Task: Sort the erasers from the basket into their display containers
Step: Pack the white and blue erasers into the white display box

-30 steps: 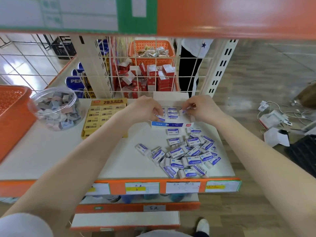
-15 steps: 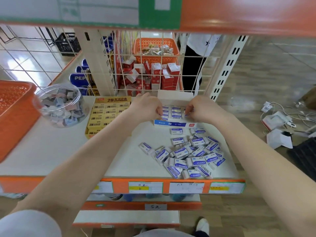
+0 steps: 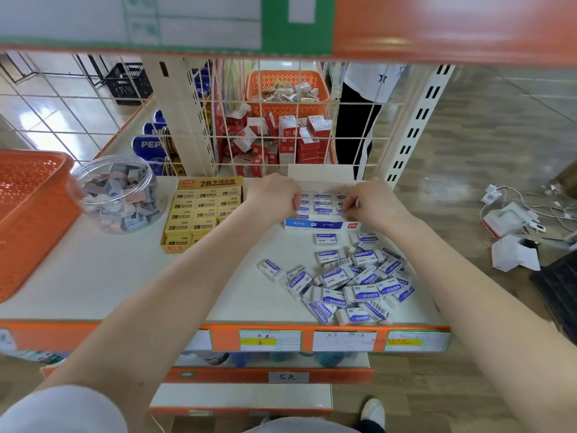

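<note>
Hands both in the display box (image 3: pixel 321 225) at the back of the shelf (image 3: pixel 109 270): left hand (image 3: pixel 273 198) curled against packed erasers (image 3: pixel 323 203), grip unclear; right hand (image 3: pixel 370 203) pinches one. Risk: cramming could buckle rows; forearms could sweep loose erasers (image 3: pixel 349 282) off the edge.

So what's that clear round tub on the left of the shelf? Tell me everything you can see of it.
The tub is round, see-through plastic, no lid visible, standing on the white shelf. It is filled with small loose erasers in grey, pink and pale blue. The orange basket is close on its left, the yellow box on its right. Neither the left hand nor the right hand touches it.
</note>
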